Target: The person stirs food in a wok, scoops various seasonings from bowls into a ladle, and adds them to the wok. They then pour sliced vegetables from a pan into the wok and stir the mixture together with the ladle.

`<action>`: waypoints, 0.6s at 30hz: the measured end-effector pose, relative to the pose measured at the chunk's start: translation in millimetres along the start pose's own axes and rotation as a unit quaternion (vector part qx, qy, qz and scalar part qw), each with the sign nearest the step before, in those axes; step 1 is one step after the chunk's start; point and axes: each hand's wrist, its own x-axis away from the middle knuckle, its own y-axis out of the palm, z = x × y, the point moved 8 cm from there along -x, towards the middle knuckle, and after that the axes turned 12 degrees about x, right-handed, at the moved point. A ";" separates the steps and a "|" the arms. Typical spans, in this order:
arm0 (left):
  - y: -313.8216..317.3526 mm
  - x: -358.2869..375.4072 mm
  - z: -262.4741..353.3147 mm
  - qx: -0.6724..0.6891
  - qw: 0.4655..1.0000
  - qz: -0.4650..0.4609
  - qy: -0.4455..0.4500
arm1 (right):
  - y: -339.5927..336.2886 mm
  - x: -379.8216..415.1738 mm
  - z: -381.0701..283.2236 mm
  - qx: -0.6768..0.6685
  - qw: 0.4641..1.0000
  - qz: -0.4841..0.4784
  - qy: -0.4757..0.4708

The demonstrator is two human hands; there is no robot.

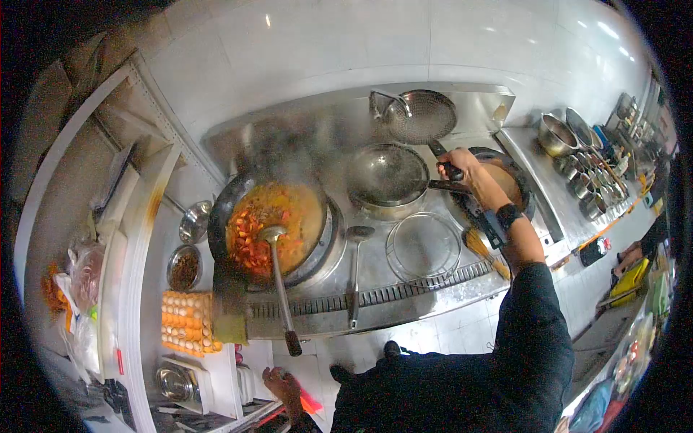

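My right hand [462, 167] is closed round the black handle of a round perforated strainer [422, 117], which is raised near the tap at the back of the stove. Below it, a dark pan [386, 173] sits on a metal pot, its black handle passing under my right hand. My left hand [284, 387] hangs low beside the white shelf, fingers loosely bent and apart, with nothing visible in it. At left, a steaming wok [216, 224] holds orange-red chopped food in sauce. A long-handled ladle [278, 285] rests in it.
A spatula [356, 267] and a wire ring [424, 245] lie on the steel stovetop. A second wok [529, 191] with brownish liquid stands at right, a brush [482, 249] before it. Egg trays [186, 321] and a bowl [184, 267] stand left. Metal pots [558, 135] line the right counter.
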 end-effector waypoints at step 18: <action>18.2 -41.4 27.3 0.024 0.994 -0.045 0.093 | -66.2 81.1 39.9 0.435 0.839 0.224 -0.238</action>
